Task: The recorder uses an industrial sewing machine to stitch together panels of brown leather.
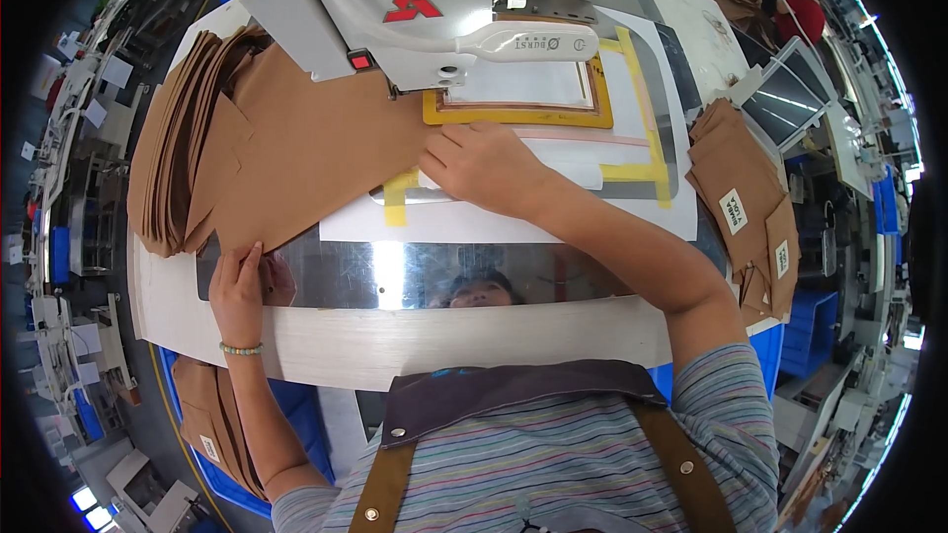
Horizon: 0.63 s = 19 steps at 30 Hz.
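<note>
A flat brown fabric panel (326,128) stretches from a stack of folded brown pieces (163,158) toward the white sewing machine (395,10). My left hand (237,286) pinches the panel's near left corner, its fingertips at the lower edge. At the panel's right end my right hand (484,168) is closed on the edge, just below a yellow-rimmed rectangular frame (518,120) under the machine head. The panel's far edge passes behind the machine. Beneath the right hand lies a white sheet (533,222) with yellow tape (637,173) along its side.
A shiny metal plate (444,274) runs along the table's front. Brown pieces with white labels (736,207) are piled at the right. More labelled brown pieces (212,424) lie in a blue bin (306,419) at lower left. Another person (798,15) is at far right.
</note>
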{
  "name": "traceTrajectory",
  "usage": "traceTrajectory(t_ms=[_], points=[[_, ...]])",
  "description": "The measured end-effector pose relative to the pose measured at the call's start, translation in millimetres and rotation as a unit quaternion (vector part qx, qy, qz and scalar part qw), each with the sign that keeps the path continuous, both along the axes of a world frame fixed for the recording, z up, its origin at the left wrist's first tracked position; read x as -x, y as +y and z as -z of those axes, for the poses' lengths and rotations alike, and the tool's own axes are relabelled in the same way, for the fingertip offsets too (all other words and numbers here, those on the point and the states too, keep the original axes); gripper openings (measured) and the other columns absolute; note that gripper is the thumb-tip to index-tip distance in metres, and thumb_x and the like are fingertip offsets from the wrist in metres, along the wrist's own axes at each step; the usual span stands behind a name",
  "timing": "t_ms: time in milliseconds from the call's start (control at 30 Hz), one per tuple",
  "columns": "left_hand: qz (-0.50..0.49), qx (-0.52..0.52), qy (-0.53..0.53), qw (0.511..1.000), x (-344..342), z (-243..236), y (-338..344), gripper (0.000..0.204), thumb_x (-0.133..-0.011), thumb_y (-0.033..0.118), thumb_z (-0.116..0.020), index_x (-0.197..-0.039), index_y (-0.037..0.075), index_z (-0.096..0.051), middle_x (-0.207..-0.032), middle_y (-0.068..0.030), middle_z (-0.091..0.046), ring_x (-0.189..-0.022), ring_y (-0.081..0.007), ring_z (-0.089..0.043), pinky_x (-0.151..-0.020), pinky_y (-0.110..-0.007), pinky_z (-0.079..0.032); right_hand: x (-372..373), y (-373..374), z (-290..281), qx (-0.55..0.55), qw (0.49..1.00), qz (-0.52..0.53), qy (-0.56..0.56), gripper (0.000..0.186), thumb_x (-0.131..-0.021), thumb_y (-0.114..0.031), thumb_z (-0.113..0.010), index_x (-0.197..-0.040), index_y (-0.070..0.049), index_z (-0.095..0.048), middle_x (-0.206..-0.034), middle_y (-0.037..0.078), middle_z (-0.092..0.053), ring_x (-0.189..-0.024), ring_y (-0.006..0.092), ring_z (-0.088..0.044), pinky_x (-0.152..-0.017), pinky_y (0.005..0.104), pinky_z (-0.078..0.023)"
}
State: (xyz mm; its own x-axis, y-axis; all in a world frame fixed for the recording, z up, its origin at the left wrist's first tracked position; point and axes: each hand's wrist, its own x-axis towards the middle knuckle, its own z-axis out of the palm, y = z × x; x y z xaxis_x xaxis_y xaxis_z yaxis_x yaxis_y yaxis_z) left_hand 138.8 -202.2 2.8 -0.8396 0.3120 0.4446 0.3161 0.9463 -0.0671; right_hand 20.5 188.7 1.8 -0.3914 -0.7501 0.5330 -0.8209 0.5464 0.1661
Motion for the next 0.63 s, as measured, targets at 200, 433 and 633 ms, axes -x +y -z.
traceTrajectory(t_ms=[200, 433, 633], points=[[0.015, -0.046, 0.018, 0.999, 19.4, 2.8, -3.5, 0.011, -0.088, -0.001, -0.075, -0.098, 0.001, -0.069, -0.094, -0.0098, -0.068, -0.085, -0.0292, -0.067, -0.073, -0.039, -0.054, -1.1, 37.9, -11.1, -0.012, 0.999, -0.032, -0.001, 0.007, -0.078, -0.009, -0.070, -0.081, -0.010, -0.064, -0.091, 0.002, -0.060, -0.089, 0.0175, -0.063, -0.067, 0.0290, -0.052], [0.152, -0.027, 0.032, 0.987, 77.5, 1.4, 42.5, 0.020, -0.081, -0.003, -0.072, -0.100, 0.002, -0.071, -0.096, -0.0072, -0.068, -0.085, -0.0275, -0.066, -0.073, -0.039, -0.054, -12.7, 102.4, -24.1, -0.029, 0.999, 0.022, 0.007, 0.015, -0.075, -0.008, -0.071, -0.090, -0.008, -0.068, -0.092, 0.000, -0.062, -0.089, 0.0176, -0.064, -0.070, 0.0315, -0.055], [0.258, 0.007, 0.010, 0.966, 134.7, 2.9, 98.2, 0.034, -0.080, -0.002, -0.070, -0.113, 0.006, -0.075, -0.107, -0.0070, -0.071, -0.095, -0.0262, -0.067, -0.081, -0.037, -0.054, -20.3, 178.4, -16.8, -0.116, 0.986, 0.112, -0.038, 0.014, -0.075, -0.005, -0.072, -0.089, -0.009, -0.071, -0.094, 0.002, -0.065, -0.093, 0.0178, -0.067, -0.072, 0.0316, -0.057]])
